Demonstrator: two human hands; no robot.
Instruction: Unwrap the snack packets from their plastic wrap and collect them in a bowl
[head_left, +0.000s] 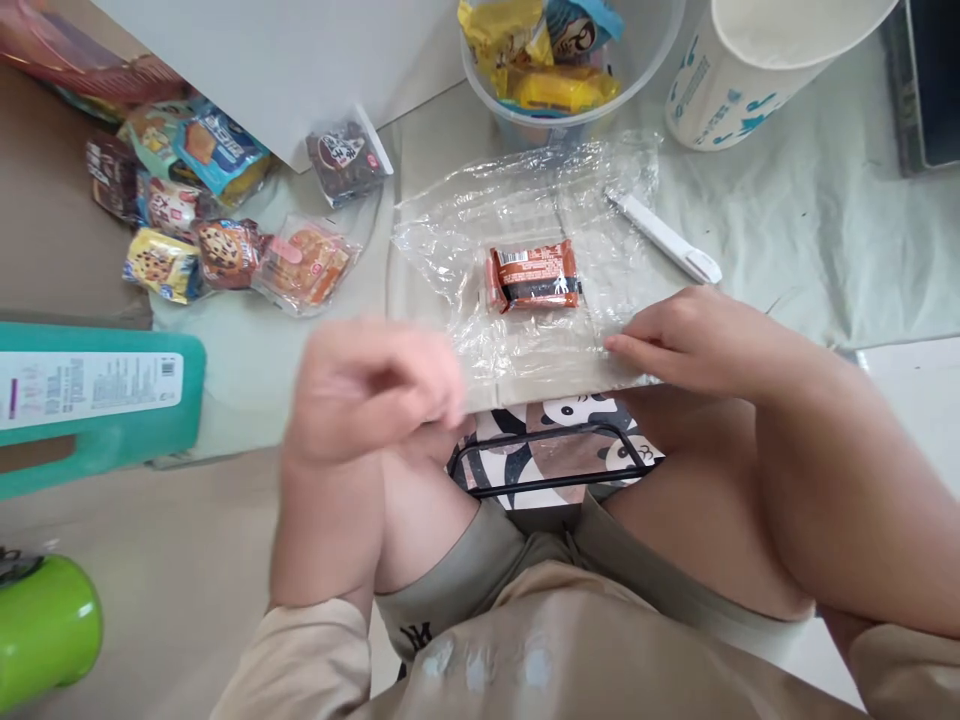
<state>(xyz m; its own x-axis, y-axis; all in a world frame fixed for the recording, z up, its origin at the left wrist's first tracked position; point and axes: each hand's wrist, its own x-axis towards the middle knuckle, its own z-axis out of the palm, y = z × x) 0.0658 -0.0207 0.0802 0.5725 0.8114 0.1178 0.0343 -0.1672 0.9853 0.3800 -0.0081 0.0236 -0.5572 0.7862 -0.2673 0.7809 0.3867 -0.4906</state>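
A clear plastic bag lies flat on the floor in front of my knees. Inside or on it rests a brown-orange wrapped snack. My right hand presses on the bag's near right edge, fingers together and curled. My left hand hovers near the bag's near left corner and is smeared by motion, so its fingers do not read. A white sealing clip lies across the bag's far right corner.
A pile of wrapped snacks sits at the left. A clear bucket of snacks and a white paper cup stand at the back. A teal container and a green bottle lie at the left edge.
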